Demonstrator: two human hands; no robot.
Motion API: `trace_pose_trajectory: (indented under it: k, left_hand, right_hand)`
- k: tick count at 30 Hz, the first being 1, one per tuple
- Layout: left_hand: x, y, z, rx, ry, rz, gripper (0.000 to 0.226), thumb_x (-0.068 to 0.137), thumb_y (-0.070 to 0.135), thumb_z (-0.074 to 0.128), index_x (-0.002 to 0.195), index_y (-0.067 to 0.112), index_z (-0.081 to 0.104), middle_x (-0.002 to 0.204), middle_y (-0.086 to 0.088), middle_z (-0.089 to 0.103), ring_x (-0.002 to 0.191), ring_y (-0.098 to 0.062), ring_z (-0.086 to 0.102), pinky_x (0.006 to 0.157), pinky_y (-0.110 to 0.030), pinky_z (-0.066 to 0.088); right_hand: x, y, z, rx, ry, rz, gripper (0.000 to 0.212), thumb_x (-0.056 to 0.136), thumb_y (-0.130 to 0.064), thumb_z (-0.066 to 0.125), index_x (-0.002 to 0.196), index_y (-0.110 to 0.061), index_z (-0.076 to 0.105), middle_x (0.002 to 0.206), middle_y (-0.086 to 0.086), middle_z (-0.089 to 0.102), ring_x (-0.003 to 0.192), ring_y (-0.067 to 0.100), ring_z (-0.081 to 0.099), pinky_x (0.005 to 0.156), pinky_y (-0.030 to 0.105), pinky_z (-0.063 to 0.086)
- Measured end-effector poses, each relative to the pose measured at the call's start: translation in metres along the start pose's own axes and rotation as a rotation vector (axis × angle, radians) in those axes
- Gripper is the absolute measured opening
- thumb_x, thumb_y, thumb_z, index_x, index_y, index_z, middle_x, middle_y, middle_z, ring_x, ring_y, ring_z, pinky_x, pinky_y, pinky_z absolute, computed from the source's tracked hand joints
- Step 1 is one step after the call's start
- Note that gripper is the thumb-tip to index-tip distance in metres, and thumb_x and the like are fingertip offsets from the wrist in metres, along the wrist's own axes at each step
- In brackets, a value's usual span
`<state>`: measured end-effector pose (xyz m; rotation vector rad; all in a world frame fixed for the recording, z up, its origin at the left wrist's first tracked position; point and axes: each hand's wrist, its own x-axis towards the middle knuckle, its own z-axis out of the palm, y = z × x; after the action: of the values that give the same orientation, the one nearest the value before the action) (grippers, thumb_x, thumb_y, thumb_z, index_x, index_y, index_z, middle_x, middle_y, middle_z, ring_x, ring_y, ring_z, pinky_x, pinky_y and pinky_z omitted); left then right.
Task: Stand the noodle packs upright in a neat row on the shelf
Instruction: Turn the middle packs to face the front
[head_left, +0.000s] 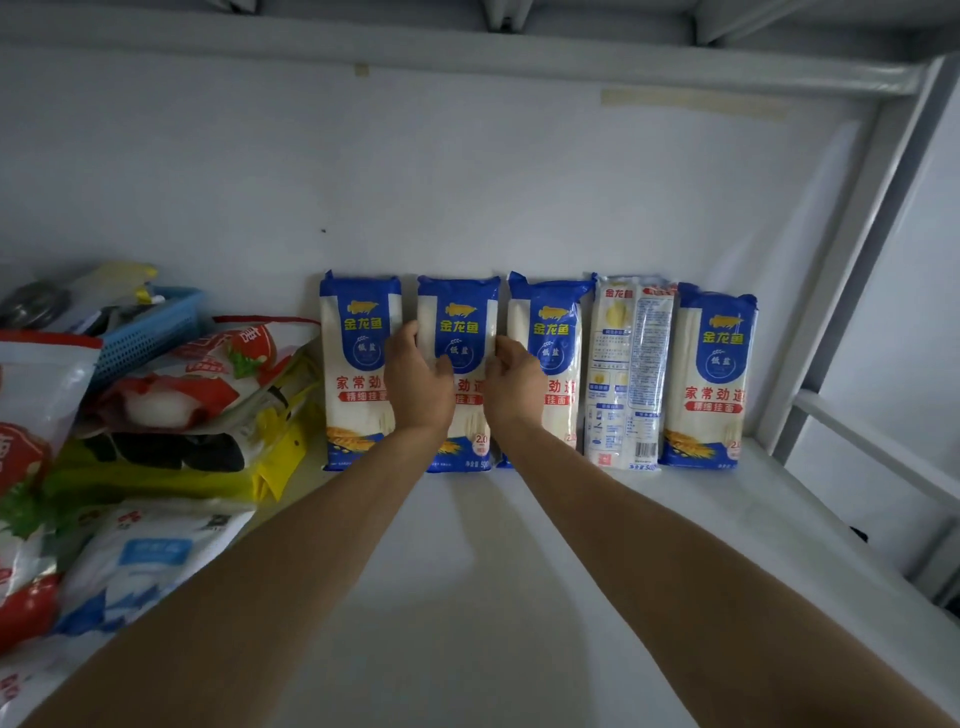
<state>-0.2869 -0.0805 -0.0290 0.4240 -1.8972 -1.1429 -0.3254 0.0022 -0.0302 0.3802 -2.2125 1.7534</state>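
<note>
Several blue and white noodle packs stand upright in a row against the back wall of the white shelf (467, 571). My left hand (415, 384) and my right hand (511, 382) grip the left and right edges of the second pack (460, 317). The first pack (358, 364) stands just left of it and the third pack (556, 332) just right. A fourth pack (631, 369) shows its printed back. The fifth pack (709, 374) ends the row near the right post.
A heap of snack bags (171, 405) and a blue and white bag (150, 561) fill the shelf's left side. Behind them sits a blue plastic basket (150, 327). A grey metal upright (852, 249) bounds the shelf on the right.
</note>
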Motion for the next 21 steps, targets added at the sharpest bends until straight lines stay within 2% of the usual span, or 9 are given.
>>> trace_pose_trajectory:
  k: [2,5,8,10,12,14,17,19,21]
  left_hand:
    - [-0.013,0.012,0.004,0.002,0.058,0.108,0.044,0.088,0.005,0.062,0.131,0.007,0.05,0.134,-0.011,0.052,0.125,-0.02,0.053,0.096,-0.02,0.046]
    - [-0.033,0.029,0.018,-0.026,0.002,0.21,0.035,0.089,0.001,0.057,0.123,0.007,0.055,0.124,-0.011,0.057,0.106,-0.016,0.058,0.085,-0.019,0.048]
    - [-0.051,0.047,0.043,-0.099,-0.271,0.087,0.036,0.091,0.004,0.054,0.127,0.01,0.053,0.125,-0.006,0.06,0.104,-0.012,0.058,0.091,-0.028,0.052]
    - [-0.061,0.06,0.059,-0.13,-0.452,-0.06,0.046,0.093,0.01,0.053,0.138,0.012,0.045,0.136,-0.005,0.055,0.116,-0.018,0.057,0.098,-0.03,0.047]
    - [-0.068,0.073,0.071,-0.143,-0.565,-0.136,0.05,0.094,0.012,0.052,0.143,0.01,0.04,0.144,-0.007,0.049,0.129,-0.024,0.051,0.103,-0.032,0.043]
    - [-0.072,0.078,0.083,-0.139,-0.632,-0.178,0.046,0.095,0.009,0.051,0.14,0.011,0.043,0.143,-0.007,0.051,0.131,-0.025,0.049,0.098,-0.031,0.042]
    - [-0.07,0.076,0.104,-0.095,-0.651,-0.236,0.041,0.09,0.003,0.053,0.13,0.011,0.049,0.132,-0.009,0.059,0.121,-0.027,0.058,0.09,-0.034,0.048]
    - [-0.067,0.075,0.118,-0.035,-0.635,-0.255,0.045,0.086,0.002,0.057,0.129,0.011,0.049,0.129,-0.01,0.061,0.115,-0.028,0.061,0.084,-0.035,0.051]
    - [-0.064,0.075,0.128,0.013,-0.615,-0.257,0.045,0.084,-0.001,0.06,0.128,0.007,0.05,0.126,-0.011,0.063,0.111,-0.03,0.063,0.077,-0.033,0.05]
  right_hand:
    - [-0.003,0.0,-0.013,-0.022,0.082,-0.032,0.026,0.099,-0.013,0.045,0.115,-0.008,0.065,0.096,0.0,0.067,0.084,0.014,0.063,0.072,0.024,0.051]
    - [0.003,0.005,-0.039,-0.012,0.192,0.011,0.025,0.096,-0.012,0.046,0.11,-0.009,0.067,0.102,0.004,0.072,0.082,0.016,0.062,0.072,0.028,0.05]
    - [0.013,0.018,-0.071,-0.019,0.283,0.088,0.027,0.097,-0.012,0.045,0.116,-0.011,0.064,0.114,0.007,0.069,0.096,0.02,0.065,0.078,0.029,0.051]
    - [0.019,0.027,-0.095,-0.053,0.325,0.118,0.029,0.097,-0.012,0.046,0.122,-0.011,0.06,0.122,0.007,0.064,0.107,0.023,0.064,0.088,0.034,0.053]
    - [0.023,0.035,-0.118,-0.101,0.346,0.14,0.031,0.098,-0.014,0.047,0.127,-0.011,0.057,0.127,0.008,0.06,0.111,0.024,0.062,0.089,0.033,0.053]
    - [0.027,0.041,-0.139,-0.163,0.338,0.166,0.033,0.099,-0.016,0.046,0.13,-0.011,0.053,0.132,0.009,0.054,0.109,0.024,0.06,0.083,0.028,0.048]
    - [0.033,0.047,-0.159,-0.217,0.291,0.217,0.035,0.099,-0.018,0.046,0.134,-0.012,0.05,0.135,0.01,0.054,0.109,0.025,0.059,0.086,0.033,0.05]
    - [0.038,0.048,-0.165,-0.245,0.237,0.245,0.034,0.1,-0.02,0.043,0.131,-0.01,0.053,0.128,0.013,0.061,0.106,0.027,0.061,0.089,0.039,0.053]
    - [0.043,0.047,-0.166,-0.266,0.17,0.258,0.032,0.1,-0.022,0.041,0.124,-0.007,0.056,0.117,0.014,0.066,0.094,0.026,0.06,0.081,0.038,0.054]
